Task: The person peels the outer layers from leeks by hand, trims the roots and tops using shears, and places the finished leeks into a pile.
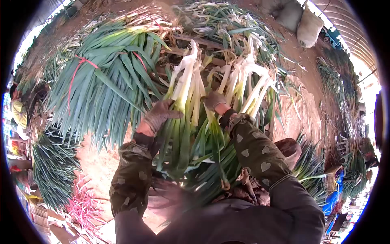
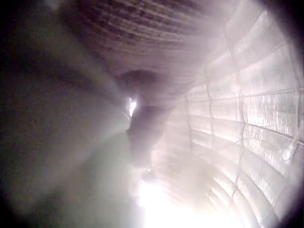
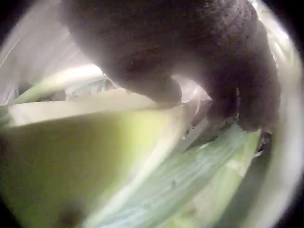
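Observation:
The left hand (image 1: pixel 159 115), in a grey-brown glove, grips pale leek stalks (image 1: pixel 185 87), its thumb across their front. In the left wrist view, the glove (image 2: pixel 152 52) is beside a blurred grey-green surface (image 2: pixel 90 175). Just right of these stalks, the gloved right hand (image 1: pixel 214 101) holds leeks near where white turns green. The right wrist view shows the right hand (image 3: pixel 175 52) with curled fingers, their tips at a green leek leaf (image 3: pixel 190 175); a broad yellow-green stalk (image 3: pixel 90 156) fills the lower left. More white-ended leeks (image 1: pixel 245 77) lean right of the hands.
A big leek bundle (image 1: pixel 105 77) with red ties lies at the left. Behind the hands is a loose leek heap (image 1: pixel 231 26). More leeks (image 1: pixel 55 168) lie lower left near pink-red ties (image 1: pixel 85 207). A pale sack (image 1: pixel 309 28) stands at the back right.

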`<action>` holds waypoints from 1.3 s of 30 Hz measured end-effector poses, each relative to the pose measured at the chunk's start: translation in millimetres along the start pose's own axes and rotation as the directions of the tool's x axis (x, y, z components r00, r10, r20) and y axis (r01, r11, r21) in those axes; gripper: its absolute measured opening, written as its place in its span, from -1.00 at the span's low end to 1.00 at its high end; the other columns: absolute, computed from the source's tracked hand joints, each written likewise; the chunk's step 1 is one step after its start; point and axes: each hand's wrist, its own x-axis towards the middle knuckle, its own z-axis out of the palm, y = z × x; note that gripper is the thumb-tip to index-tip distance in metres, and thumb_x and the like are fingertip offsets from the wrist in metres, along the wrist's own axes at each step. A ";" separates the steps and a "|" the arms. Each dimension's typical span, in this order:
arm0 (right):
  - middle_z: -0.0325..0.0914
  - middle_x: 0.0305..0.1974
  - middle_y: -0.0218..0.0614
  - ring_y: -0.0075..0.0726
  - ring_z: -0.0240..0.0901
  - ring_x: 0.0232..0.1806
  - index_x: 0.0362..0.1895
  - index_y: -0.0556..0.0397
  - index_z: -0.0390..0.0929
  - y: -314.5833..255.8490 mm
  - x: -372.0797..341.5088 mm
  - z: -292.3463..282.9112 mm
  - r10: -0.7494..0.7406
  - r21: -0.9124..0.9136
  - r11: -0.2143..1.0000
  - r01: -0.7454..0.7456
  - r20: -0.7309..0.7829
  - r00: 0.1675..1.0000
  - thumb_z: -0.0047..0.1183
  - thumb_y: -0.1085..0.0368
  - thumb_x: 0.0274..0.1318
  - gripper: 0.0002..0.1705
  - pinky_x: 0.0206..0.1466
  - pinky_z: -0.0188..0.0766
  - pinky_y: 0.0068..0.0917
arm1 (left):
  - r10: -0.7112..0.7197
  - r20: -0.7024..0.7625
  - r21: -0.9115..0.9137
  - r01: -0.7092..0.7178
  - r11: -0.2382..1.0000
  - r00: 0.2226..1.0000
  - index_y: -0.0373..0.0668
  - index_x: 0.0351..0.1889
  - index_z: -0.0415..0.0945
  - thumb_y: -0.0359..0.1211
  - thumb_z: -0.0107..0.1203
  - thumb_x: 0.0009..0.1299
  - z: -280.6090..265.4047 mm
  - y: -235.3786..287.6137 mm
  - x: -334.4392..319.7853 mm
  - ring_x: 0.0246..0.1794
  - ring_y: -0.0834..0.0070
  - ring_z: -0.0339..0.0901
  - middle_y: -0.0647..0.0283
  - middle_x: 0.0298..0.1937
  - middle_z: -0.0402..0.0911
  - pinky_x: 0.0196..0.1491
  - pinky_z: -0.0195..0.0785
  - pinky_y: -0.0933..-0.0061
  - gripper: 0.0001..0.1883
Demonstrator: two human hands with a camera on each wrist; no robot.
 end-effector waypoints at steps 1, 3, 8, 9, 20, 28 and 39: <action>0.61 -0.05 0.24 0.24 0.59 0.02 0.07 0.27 0.54 7.3 26.2 21.1 -0.019 0.023 1.000 0.018 0.042 0.999 -0.08 -0.12 0.25 -0.34 0.05 0.51 -0.07 | 0.017 0.001 0.016 -0.017 1.000 1.000 -0.36 0.16 0.52 -0.41 0.43 0.12 -0.7 4.4 -1.8 -0.15 0.58 0.54 0.30 -0.09 0.66 -0.02 0.43 0.50 -0.39; 0.65 -0.11 0.16 0.14 0.64 -0.09 0.04 0.33 0.53 7.0 27.9 20.6 -0.109 0.020 0.994 0.107 0.124 0.986 0.01 -0.08 0.22 -0.35 0.02 0.53 -0.10 | 0.015 0.016 0.031 -0.016 0.999 1.000 -0.36 0.16 0.52 -0.44 0.43 0.12 0.5 6.5 -3.5 -0.14 0.60 0.54 0.31 -0.09 0.66 -0.02 0.43 0.50 -0.40; 0.61 -0.44 -0.15 -0.25 0.54 -0.37 -0.05 0.29 0.56 -9.4 -13.6 -46.7 -0.009 0.806 0.590 0.039 -0.041 0.999 0.14 0.22 0.10 -0.58 -0.22 0.56 -0.31 | 0.041 0.003 -0.040 -0.041 0.998 0.999 -0.37 0.13 0.53 -0.46 0.44 0.12 -1.1 10.5 -9.8 -0.14 0.63 0.54 0.33 -0.09 0.66 -0.01 0.43 0.52 -0.42; 0.61 -0.43 -0.15 -0.28 0.53 -0.39 -0.06 0.31 0.55 -13.6 -18.0 -52.7 0.006 0.807 0.566 0.167 -0.207 0.978 0.13 0.23 0.10 -0.59 -0.26 0.55 -0.35 | 0.071 -0.035 0.023 -0.070 0.997 0.997 -0.36 0.12 0.54 -0.48 0.43 0.11 2.1 15.1 -12.8 -0.16 0.64 0.54 0.33 -0.09 0.67 -0.01 0.42 0.54 -0.43; 0.52 -0.48 -0.26 -0.43 0.44 -0.53 -0.07 0.30 0.45 -17.9 -58.1 -82.4 0.041 0.756 0.564 0.333 -0.428 0.903 0.06 0.12 0.32 -0.59 -0.43 0.40 -0.42 | 0.213 -0.012 0.287 -0.201 0.937 0.977 -0.28 0.03 0.56 -0.47 0.44 0.11 50.4 31.5 -24.7 -0.16 0.60 0.47 0.32 -0.13 0.62 0.02 0.39 0.47 -0.51; 0.56 -0.21 -0.15 -0.29 0.61 -0.24 0.00 0.34 0.42 2.5 -117.3 -112.9 0.049 0.972 0.116 0.205 -0.212 0.976 0.29 0.12 0.17 -0.44 -0.17 0.53 -0.43 | 0.228 0.095 0.135 -0.239 0.962 0.969 -0.23 0.01 0.56 -0.56 0.42 0.12 81.1 31.7 -36.4 -0.12 0.58 0.52 0.34 -0.09 0.61 -0.02 0.47 0.52 -0.54; 0.50 0.00 -0.07 -0.29 0.51 0.00 0.09 0.37 0.27 -5.6 -182.3 -105.8 -0.057 0.896 0.158 0.414 -0.410 0.910 0.28 0.25 0.19 -0.42 0.07 0.55 -0.48 | 0.788 -0.071 0.865 -0.355 0.354 0.612 -0.16 -0.22 0.51 -0.15 0.41 0.16 136.8 153.6 -15.5 -0.42 0.17 0.52 0.16 -0.38 0.58 -0.37 0.33 0.15 -0.61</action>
